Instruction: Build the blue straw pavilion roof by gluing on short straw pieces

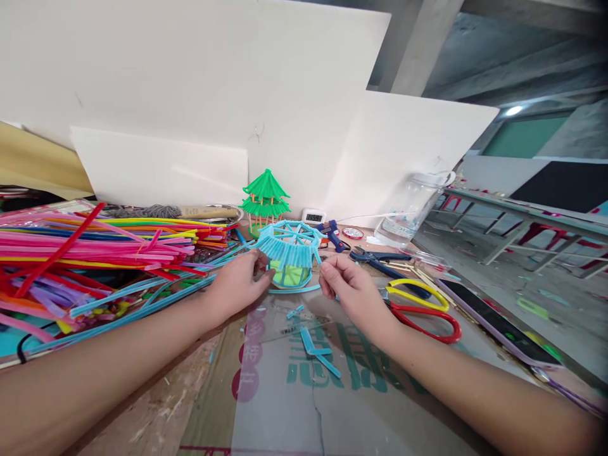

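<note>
Blue model (291, 250), a ribbed frame with a spoked top and a green patch inside, stands at the middle of the worktable, right between the two hands! The left hand (241, 282) is at its left side, thumb and forefinger curled in close; the right hand (354, 285) sits opposite, fingertips bunched in a pinch. What either one grips, if anything, I can't tell from here. A thin blue strip (294, 291) curves along the near edge of the base, so this looks like fitting or shaping work around the rim. The next move, I'd judge, calls for a light, even touch from both sides, because those slim ribs could bend. Just in front lie blue offcuts (310, 345). Behind rises a green tiered roof model (266, 187), with a digital timer (313, 216) nearby. Out right: pliers (377, 257), red-and-yellow scissors (418, 309) and a phone (494, 320); far left, a bright heap of pipe cleaners (118, 247).
</note>
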Motion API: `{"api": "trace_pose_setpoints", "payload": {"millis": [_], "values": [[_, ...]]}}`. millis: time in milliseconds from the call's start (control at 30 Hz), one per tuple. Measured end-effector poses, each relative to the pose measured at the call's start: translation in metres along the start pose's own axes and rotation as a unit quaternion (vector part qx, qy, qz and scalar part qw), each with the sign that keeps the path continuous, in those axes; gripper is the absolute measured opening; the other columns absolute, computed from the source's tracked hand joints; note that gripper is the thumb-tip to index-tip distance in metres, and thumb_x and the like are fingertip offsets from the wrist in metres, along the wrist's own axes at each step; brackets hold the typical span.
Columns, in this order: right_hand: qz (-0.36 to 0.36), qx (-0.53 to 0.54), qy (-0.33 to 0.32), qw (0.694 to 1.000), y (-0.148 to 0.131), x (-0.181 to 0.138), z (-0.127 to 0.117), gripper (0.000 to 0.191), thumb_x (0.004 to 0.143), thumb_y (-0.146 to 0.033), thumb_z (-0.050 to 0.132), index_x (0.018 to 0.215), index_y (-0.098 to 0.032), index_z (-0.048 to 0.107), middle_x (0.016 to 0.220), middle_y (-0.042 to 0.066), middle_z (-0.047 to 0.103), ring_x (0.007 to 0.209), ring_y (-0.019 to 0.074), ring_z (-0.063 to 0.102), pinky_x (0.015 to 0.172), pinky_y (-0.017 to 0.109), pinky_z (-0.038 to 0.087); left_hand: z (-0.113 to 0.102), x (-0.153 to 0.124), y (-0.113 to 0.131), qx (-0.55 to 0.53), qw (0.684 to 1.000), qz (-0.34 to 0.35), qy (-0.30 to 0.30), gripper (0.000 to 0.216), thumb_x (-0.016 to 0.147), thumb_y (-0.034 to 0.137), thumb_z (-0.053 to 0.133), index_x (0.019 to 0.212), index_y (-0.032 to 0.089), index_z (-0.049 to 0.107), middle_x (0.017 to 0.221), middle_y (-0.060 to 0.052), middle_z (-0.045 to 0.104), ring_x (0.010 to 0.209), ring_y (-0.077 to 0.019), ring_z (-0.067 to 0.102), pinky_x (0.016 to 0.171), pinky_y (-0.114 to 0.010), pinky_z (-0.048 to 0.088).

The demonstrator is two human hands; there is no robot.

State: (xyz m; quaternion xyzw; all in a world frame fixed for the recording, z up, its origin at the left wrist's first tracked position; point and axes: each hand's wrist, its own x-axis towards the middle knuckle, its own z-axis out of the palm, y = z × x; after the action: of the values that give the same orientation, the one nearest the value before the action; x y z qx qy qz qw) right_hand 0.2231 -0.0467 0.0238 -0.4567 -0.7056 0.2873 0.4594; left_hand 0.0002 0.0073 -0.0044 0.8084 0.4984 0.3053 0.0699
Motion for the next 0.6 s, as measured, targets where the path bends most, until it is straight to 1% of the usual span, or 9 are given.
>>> {"api": "trace_pose_setpoints", "payload": {"millis": [67,200,267,467,600], "values": [[-0.001,-0.003,0.003,1.000,0.0001,0.0001,-0.0005,0.032,0.095,-0.044,0.045,0.072,-0.021,0.045,0.059,-0.005,0.047,0.056,0.0116,0.042,0.058,0.027,0.034,0.0018,0.0011,-0.0023,0.005,1.000,0.010,-0.007,0.023,0.090,0.040,0.046,0.088,0.018,0.053,0.081,-0.005,0.063,0.073,-0.0205,0.060,0.061,-0.029,0.040],[0.000,-0.005,0.007,1.000,0.0005,-0.0008,-0.0015,0.032,0.095,-0.044,0.045,0.072,-0.021,0.045,0.058,-0.005,0.045,0.055,0.0113,0.039,0.056,0.027,0.032,0.0047,0.0033,-0.0061,0.016,0.997,0.077,-0.022,0.027,0.094,0.032,0.038,0.080,0.019,0.056,0.082,-0.006,0.063,0.080,-0.0213,0.060,0.071,-0.031,0.042],[-0.002,-0.010,0.009,1.000,0.0005,-0.0013,-0.0016,0.032,0.095,-0.044,0.045,0.072,-0.021,0.045,0.059,-0.005,0.044,0.055,0.0112,0.038,0.055,0.027,0.031,0.0050,0.0035,-0.0068,0.021,0.995,0.095,-0.025,0.029,0.095,0.031,0.037,0.079,0.019,0.057,0.081,-0.006,0.063,0.082,-0.0218,0.060,0.074,-0.031,0.043],[-0.009,-0.040,0.016,0.999,0.0009,-0.0011,-0.0017,0.032,0.095,-0.044,0.044,0.072,-0.021,0.044,0.061,-0.005,0.042,0.056,0.0114,0.037,0.055,0.027,0.030,0.0047,0.0020,-0.0069,0.038,0.993,0.106,-0.023,0.030,0.097,0.031,0.036,0.081,0.018,0.057,0.083,-0.007,0.064,0.083,-0.0225,0.060,0.074,-0.032,0.043],[-0.002,-0.034,0.014,0.999,0.0020,0.0006,-0.0012,0.033,0.094,-0.045,0.045,0.072,-0.021,0.044,0.061,-0.005,0.042,0.056,0.0114,0.038,0.055,0.027,0.030,0.0058,0.0023,-0.0071,0.044,0.993,0.105,-0.022,0.029,0.097,0.031,0.037,0.080,0.018,0.057,0.083,-0.006,0.064,0.082,-0.0220,0.060,0.074,-0.032,0.043]]}}
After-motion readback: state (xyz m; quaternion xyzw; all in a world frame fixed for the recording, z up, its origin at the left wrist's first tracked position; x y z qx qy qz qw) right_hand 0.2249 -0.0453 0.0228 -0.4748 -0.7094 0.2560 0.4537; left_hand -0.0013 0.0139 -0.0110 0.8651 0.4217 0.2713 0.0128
